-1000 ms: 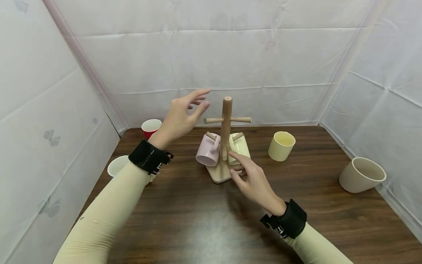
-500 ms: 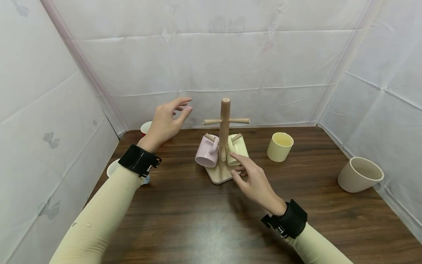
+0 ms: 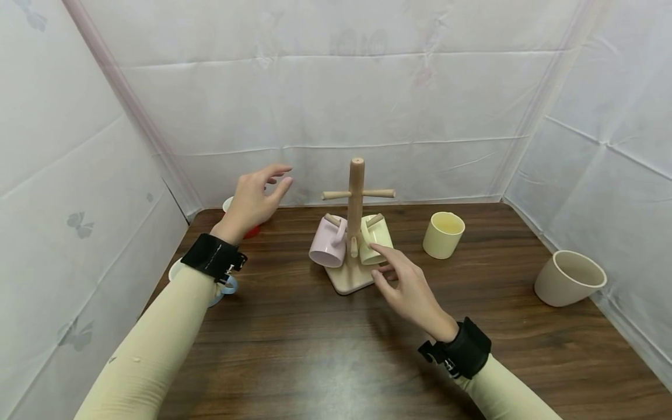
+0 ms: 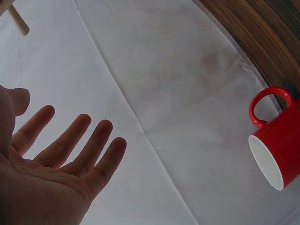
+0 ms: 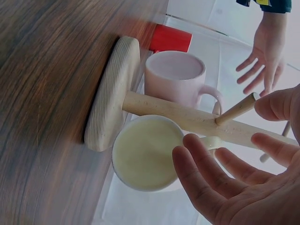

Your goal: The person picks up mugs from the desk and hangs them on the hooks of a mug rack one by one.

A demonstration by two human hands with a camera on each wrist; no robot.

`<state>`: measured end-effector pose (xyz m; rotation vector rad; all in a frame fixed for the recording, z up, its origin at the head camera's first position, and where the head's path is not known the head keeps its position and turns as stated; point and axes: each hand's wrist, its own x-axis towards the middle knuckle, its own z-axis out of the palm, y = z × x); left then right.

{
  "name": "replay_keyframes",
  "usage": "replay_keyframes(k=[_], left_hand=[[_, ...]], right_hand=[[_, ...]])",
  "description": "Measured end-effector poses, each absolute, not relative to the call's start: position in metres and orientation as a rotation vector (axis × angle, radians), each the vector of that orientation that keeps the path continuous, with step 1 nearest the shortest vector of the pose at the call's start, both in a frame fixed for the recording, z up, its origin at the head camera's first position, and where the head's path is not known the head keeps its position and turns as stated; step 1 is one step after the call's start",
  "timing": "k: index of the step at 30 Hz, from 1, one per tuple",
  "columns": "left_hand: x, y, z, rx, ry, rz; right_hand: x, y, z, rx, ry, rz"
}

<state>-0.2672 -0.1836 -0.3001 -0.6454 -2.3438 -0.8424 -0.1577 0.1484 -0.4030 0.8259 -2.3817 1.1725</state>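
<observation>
Empty, fingers loosely apart, my left hand (image 3: 252, 201) hovers near the far-left red mug (image 4: 284, 140), my right hand (image 3: 413, 293) by the hung yellow mug (image 3: 382, 234).

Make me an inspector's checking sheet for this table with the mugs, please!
Surface: dark wooden table, wood grain showing, light shining on it.
Job's things: wooden rack standing upright; pink mug and pale yellow mug hang on its pegs.
Clutter: yellow cup and beige cup on the right; red mug and blue-handled mug on the left, partly hidden in the head view.
Hands: left hand raised, holding nothing; right hand beside the pale yellow mug, touching unclear.
Cables: nothing seen.
Surroundings: white sheets behind and on both sides.
</observation>
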Motion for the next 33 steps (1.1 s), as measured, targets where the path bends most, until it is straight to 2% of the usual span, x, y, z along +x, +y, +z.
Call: replay_keyframes(k=[33], left_hand=[[-0.320, -0.231, -0.338, -0.360, -2.717, -0.645]], right_hand=[[-0.158, 0.155, -0.409, 0.799, -2.404, 1.142]])
